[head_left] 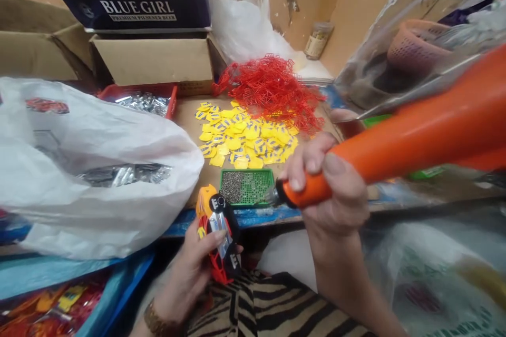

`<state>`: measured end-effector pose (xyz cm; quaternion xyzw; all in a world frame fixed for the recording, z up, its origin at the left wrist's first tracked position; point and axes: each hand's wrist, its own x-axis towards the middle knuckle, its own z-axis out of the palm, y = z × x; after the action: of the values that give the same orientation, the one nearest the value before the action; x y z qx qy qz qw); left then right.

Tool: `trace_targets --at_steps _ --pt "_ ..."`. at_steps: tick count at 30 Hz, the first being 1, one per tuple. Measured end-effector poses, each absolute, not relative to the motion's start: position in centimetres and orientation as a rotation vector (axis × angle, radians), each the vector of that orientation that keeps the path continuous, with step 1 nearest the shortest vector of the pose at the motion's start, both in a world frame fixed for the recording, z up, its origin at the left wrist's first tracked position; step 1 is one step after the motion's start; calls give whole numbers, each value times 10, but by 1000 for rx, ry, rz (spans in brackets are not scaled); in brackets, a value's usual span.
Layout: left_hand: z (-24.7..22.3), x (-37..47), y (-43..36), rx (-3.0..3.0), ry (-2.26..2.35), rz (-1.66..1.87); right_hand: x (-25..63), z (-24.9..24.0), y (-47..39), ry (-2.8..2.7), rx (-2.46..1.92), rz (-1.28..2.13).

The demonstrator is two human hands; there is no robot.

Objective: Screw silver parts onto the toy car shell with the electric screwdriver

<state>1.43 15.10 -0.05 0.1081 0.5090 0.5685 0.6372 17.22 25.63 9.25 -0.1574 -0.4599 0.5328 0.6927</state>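
Observation:
My left hand (201,255) holds a toy car (221,231) above my lap, its wheels and silver side part turned up, the thumb lying on the silver part. Wrapped round an orange power screwdriver (395,142), my right hand (336,184) has the tool's metal tip over the right edge of a green tray (247,202) of small screws. The tip is apart from the car. Behind the tray lie a pile of yellow pieces (245,139) and a heap of red plastic frames (272,87).
A white bag (118,147) with silver parts lies at the left, before a red bin (174,97) of silver parts. Cardboard boxes (150,60) stand behind. A pink basket (419,45) is at the back right, and a bag of colourful parts (71,300) sits at the lower left.

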Motion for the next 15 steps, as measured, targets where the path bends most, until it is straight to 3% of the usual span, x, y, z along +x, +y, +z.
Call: trace_targets --at_steps 15 --pt "3 24 146 355 1023 1256 142 95 229 -1223 -458 1179"
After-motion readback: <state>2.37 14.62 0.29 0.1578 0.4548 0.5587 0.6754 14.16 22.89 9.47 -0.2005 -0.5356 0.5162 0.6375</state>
